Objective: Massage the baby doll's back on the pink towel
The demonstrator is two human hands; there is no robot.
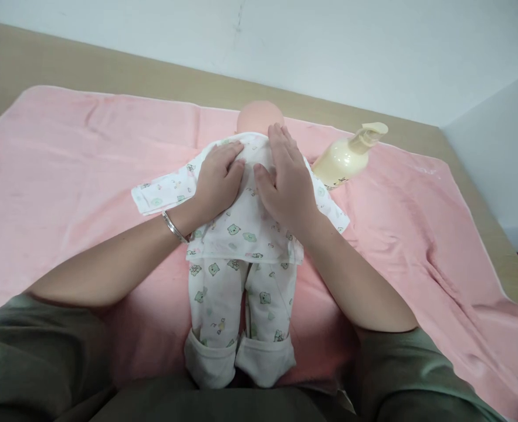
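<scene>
A baby doll (260, 114) lies on a pink blanket, its smooth round head toward the wall. It wears a white printed top (241, 237) and matching trousers (265, 299) with folded-up cuffs. My left hand (220, 179) rests flat on the left side of the upper top, fingers stretched out. On the other side, my right hand (287, 176) lies flat with its fingertips reaching the edge of the head. Neither hand grips anything. Both sleeves of the top spread outward, and the doll's face is not visible.
A cream pump bottle (342, 159) stands tilted in view right of the doll. The pink blanket (87, 152) covers much of the wooden table (122, 67). A white wall (329, 53) rises behind the table, with another wall at the right.
</scene>
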